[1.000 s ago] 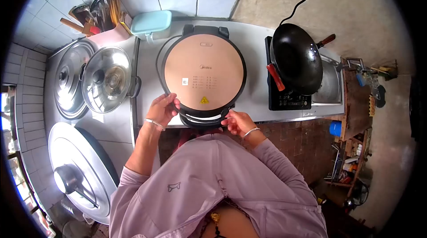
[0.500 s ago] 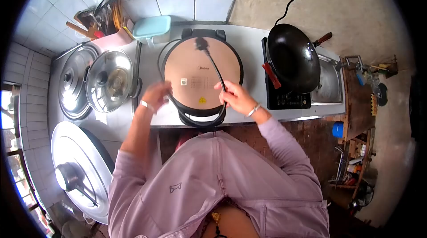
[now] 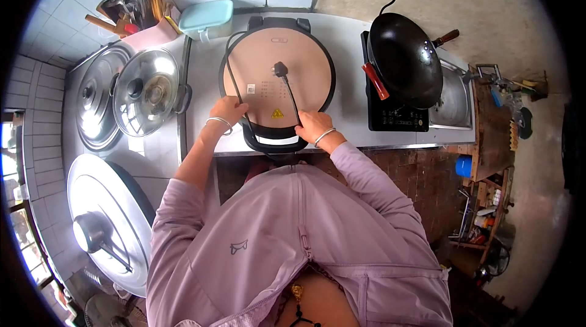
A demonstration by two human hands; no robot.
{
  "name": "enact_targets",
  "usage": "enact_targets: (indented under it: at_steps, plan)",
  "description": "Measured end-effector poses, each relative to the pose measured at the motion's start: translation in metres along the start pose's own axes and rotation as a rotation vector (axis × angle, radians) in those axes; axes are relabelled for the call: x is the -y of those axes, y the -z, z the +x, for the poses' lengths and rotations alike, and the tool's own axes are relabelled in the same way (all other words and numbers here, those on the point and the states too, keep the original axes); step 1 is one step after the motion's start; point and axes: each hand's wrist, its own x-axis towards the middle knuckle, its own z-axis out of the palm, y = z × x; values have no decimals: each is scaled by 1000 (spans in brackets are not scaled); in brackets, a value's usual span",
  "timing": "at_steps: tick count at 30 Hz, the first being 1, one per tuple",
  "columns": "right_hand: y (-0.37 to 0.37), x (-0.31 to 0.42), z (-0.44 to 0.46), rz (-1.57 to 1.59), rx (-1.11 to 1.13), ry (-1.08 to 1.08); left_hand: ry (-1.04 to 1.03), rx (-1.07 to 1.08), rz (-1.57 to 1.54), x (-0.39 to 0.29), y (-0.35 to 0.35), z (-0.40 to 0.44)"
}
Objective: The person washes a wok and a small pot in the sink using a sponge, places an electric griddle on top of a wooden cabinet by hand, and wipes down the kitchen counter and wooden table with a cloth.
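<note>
A round electric griddle (image 3: 278,43) with a pink-beige lid and black rim stands closed on the counter in front of me. Its black power cord (image 3: 229,64) comes round the left side and loops over the front edge. The plug (image 3: 280,69) points up over the middle of the lid. My right hand (image 3: 315,127) pinches the cord a little below the plug, near the lid's front right. At the front left, my left hand (image 3: 227,109) has its fingers closed on the cord's other run, beside the lid's rim. The griddle's front handle (image 3: 274,146) lies between both hands.
A black wok (image 3: 406,61) rests on an induction cooker (image 3: 397,120) to the right, beside a sink (image 3: 450,104). Pot lids (image 3: 146,92) and a large white lid (image 3: 113,205) are on the left. Behind stand a light-blue container (image 3: 206,17) and a utensil holder (image 3: 149,35).
The plug has come down and toward me over the lid. My left hand has moved right onto the cord. My right hand still holds the cord, slightly further right.
</note>
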Motion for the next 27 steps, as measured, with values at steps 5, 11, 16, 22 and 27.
enact_targets:
  at_steps: [5,11,16,22,27]
  plan:
    - [17,-26,-10,-11,93,-141,69,-109,5,11,13,-7]
    - [-3,-70,9,737,-390,-554,337,-250,-969,76,-8,19]
    - [-52,-133,76,1305,-355,-378,257,60,-1568,91,-25,70]
    - [-43,-130,81,1560,-337,-264,257,99,-1591,98,-30,90]
    - [-28,-95,35,1554,-426,-280,205,24,-1560,101,-32,60]
